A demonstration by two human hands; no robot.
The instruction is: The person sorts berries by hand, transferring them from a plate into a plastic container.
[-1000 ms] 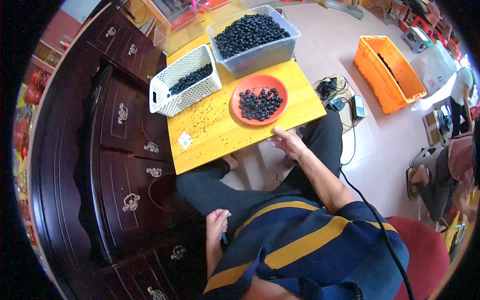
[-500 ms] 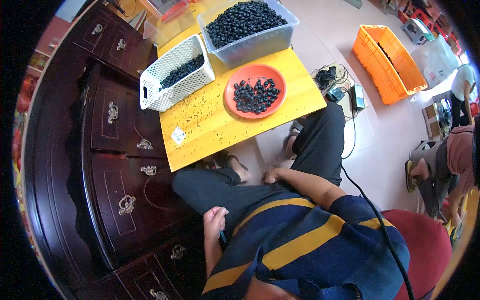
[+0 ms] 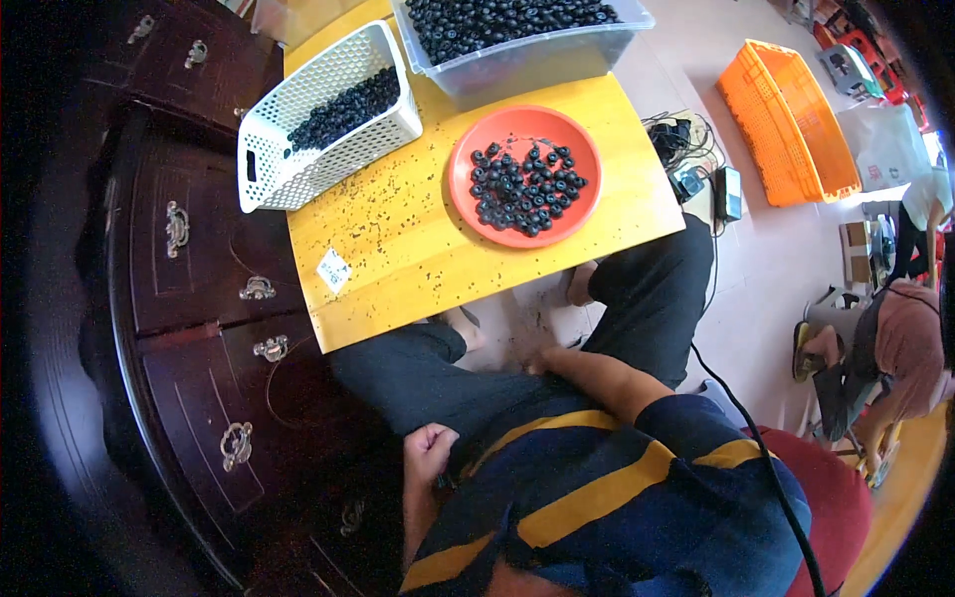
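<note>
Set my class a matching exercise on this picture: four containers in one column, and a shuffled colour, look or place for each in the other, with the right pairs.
Column one
1. Plate
2. Basket
3. Tub
4. Crate

Column two
A. On the floor
B. See-through
C. White, with holes
D. Round and reddish

Right pairs: 1-D, 2-C, 3-B, 4-A

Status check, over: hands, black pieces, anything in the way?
Left hand curled, right hand blurred, low between legs; both off table. Black pieces on red plate, untouched. Loose specks scattered across table.
</note>
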